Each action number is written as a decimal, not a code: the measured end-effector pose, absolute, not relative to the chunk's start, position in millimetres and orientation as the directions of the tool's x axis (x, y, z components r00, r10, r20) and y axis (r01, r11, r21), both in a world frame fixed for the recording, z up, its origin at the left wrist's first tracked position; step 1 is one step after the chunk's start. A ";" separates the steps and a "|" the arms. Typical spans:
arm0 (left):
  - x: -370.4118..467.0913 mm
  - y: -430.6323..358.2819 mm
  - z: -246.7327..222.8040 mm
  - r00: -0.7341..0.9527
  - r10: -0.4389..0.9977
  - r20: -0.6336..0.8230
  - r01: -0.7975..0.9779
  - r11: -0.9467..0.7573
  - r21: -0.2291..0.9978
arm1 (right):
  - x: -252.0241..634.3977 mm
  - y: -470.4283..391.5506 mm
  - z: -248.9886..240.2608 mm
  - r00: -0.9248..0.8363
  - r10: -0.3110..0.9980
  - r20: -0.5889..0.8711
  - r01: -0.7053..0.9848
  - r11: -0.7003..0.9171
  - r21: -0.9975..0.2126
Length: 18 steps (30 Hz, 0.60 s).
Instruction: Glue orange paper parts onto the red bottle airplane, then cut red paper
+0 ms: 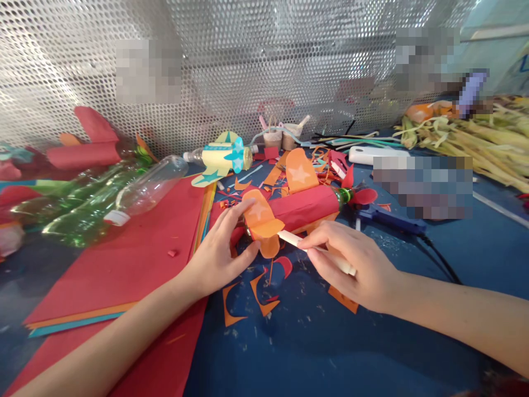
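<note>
A toy plane made from a green bottle wrapped in red paper [308, 207] lies in front of me, with an orange wing [301, 170] bearing a pale star. My left hand [221, 245] grips its left end, fingers on the upright orange paper fin [258, 208] and thumb low beside it. Between the thumb and fingers of my right hand [355, 264] is a slim white pen-like stick [292, 239]; its exact kind is unclear. The stick's far end is at the orange flap [268, 227] and seems to touch it.
Orange paper offcuts [262, 295] lie in front of the plane. Red paper sheets [128, 262] are stacked at left, beside a clear bottle [152, 184] and green bottles [88, 209]. A blue glue gun [390, 218] with a cord sits right. Behind stands a yellow bottle plane [219, 157].
</note>
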<state>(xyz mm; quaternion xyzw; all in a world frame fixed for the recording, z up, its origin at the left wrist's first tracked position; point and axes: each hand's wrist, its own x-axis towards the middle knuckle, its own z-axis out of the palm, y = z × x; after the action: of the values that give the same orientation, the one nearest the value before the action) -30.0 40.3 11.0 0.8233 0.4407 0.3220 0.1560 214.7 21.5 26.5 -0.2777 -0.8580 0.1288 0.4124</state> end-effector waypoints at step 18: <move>-29.0 40.1 11.9 0.408 0.827 0.388 0.610 -0.563 0.558 | 215.0 22.5 25.3 -0.525 0.576 0.627 0.358 0.818 -0.451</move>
<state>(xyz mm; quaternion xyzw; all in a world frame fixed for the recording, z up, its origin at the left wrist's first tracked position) -29.0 40.1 11.9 0.8223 0.4368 0.3244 0.1668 215.0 22.5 25.3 -0.2704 -0.8627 0.1343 0.4057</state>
